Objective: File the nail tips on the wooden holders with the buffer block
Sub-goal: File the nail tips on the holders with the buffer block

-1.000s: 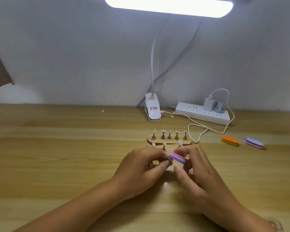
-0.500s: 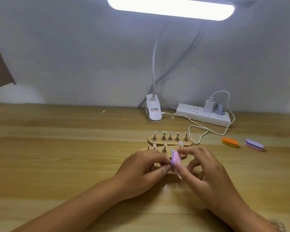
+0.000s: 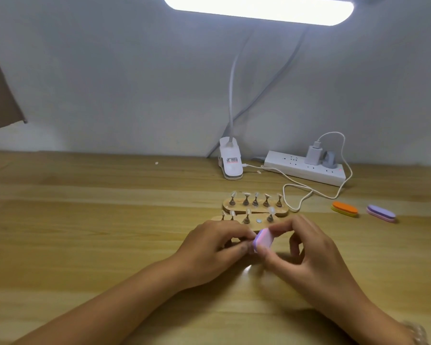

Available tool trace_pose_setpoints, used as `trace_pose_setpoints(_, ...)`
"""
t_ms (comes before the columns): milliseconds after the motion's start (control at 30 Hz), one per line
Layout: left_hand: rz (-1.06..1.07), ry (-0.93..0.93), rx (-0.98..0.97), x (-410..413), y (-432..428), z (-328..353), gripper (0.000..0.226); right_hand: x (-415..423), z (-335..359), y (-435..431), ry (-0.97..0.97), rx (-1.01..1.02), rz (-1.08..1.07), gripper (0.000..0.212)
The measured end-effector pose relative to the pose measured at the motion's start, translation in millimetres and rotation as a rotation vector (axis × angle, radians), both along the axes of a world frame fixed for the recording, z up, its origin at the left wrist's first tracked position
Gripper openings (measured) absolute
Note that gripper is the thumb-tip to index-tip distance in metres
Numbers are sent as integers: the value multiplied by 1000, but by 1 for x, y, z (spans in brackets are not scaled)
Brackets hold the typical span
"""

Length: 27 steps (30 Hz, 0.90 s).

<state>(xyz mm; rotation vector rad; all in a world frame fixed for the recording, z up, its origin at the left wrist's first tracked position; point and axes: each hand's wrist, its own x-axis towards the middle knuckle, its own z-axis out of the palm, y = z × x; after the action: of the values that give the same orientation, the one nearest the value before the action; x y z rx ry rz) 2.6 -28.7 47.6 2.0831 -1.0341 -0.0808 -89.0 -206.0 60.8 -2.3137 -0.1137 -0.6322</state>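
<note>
A small label [image 3: 231, 160] on the white lamp clamp [image 3: 230, 170] carries red and dark print, too blurred to read. No other lettering can be read.

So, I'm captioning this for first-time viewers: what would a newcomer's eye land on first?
The glaring lamp bar across the top, then the two hands together at centre: the right hand pinches a pink-and-purple buffer block at the fingertips of the left hand. Behind them stand two wooden holders of nail tips.

We see pink-white buffer block [image 3: 263, 240] w/ purple edge betw. our fingertips [image 3: 275, 229]; tan wooden holders [image 3: 255, 207] just beyond them; orange-yellow buffer [image 3: 345, 208] & purple-pink buffer [image 3: 381, 213] farther right.
</note>
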Motion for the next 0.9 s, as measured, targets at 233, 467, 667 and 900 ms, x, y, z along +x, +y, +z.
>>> trace_pose_setpoints(233,14,-11,19,0,0,0,24,-6,-1,9,-19,-158,72,28)
trace_pose_setpoints(467,35,-32,17,0,-2,-1,19,-5,1,6,-71,-28,34,28)
trace_pose_setpoints(667,28,-61,46,-1,-1,-1,22,1,-3,0,-6,14,-13,24)
trace_pose_setpoints(900,18,-69,44,-1,-1,-2,22,4,-3,-3,0,43,-28,20)
